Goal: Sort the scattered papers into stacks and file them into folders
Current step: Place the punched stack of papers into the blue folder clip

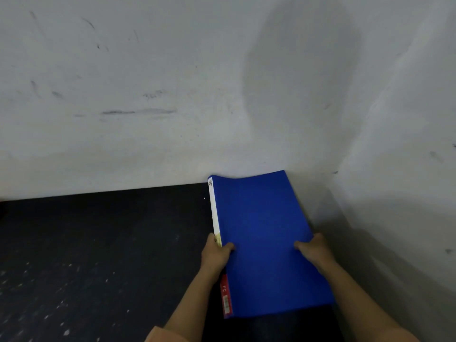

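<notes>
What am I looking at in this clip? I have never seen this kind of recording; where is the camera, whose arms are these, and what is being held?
There is no machine here. One wide-angle camera sits on a person's head and looks forward and down, so the two arms entering from below are that person's own. The left hand and the right hand each grip a side of a closed blue folder, fingers curled over its edges. The folder has a white and red spine label and lies over a dark speckled surface, in a corner of scuffed white walls. No loose papers are in view.
</notes>
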